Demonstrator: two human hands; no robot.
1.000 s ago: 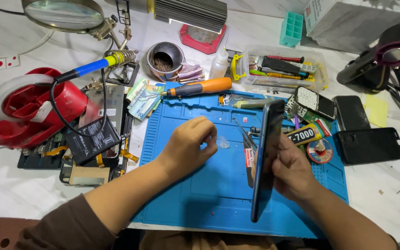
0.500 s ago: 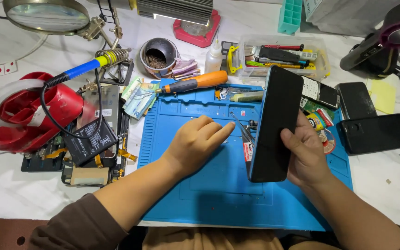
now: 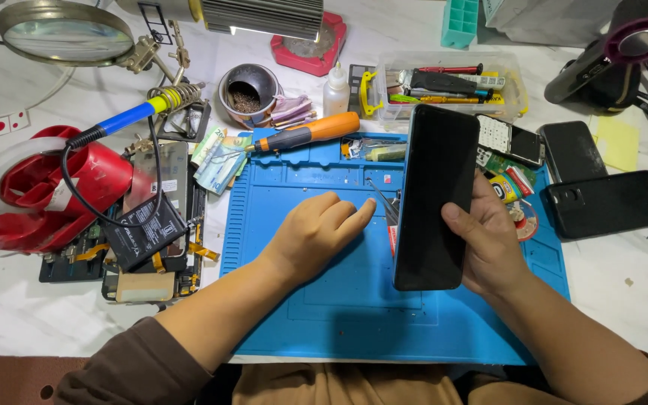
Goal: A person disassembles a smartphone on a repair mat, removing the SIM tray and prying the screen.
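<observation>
A clear rectangular plastic box [image 3: 451,86] of tools sat near the counter's far edge, a small white dropper bottle [image 3: 336,90] just beside it. The right hand [image 3: 489,244] gripped a black slab-shaped smartphone [image 3: 436,196] upright — fingers closed round its edge — over the blue silicone work mat [image 3: 354,300]. The left hand [image 3: 316,232] rested open on that mat, holding nothing.

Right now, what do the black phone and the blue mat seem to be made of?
Black phone, held upright by the right hand: probably glass, glossy, faintly reflective. Blue mat under the left hand: probably silicone or rubber, matte, with moulded ridges and compartments.
</observation>
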